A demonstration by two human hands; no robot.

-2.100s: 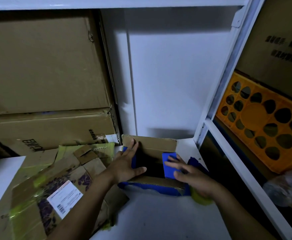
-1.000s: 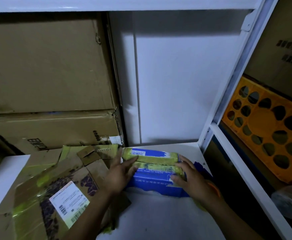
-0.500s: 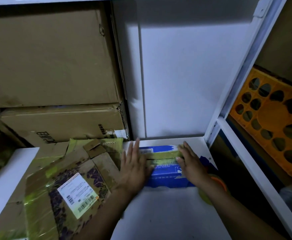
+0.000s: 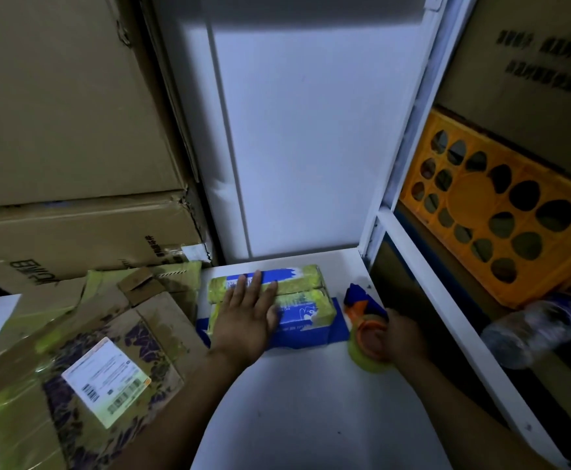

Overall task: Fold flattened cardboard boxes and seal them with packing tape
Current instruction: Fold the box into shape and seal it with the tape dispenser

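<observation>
A small blue cardboard box (image 4: pixel 306 318) with old yellowish tape on its closed top flaps sits at the back of the white table (image 4: pixel 311 418). My left hand (image 4: pixel 248 313) lies flat on the flaps with fingers straight, pressing them down. To the right of the box, my right hand (image 4: pixel 401 337) grips a tape dispenser (image 4: pixel 367 339) that has an orange core and a roll of yellowish tape, resting on the table.
Flattened taped cartons (image 4: pixel 73 368) with a shipping label lie on the left. Large brown boxes (image 4: pixel 67 137) are stacked behind them. A white shelf frame (image 4: pixel 423 266) borders the right, with an orange crate (image 4: pixel 501 212) and a plastic bottle (image 4: pixel 541 327) beyond.
The box flaps were folded shut. My right hand left the box top and moved right onto the tape dispenser, while my left hand slid to the middle of the flaps.
</observation>
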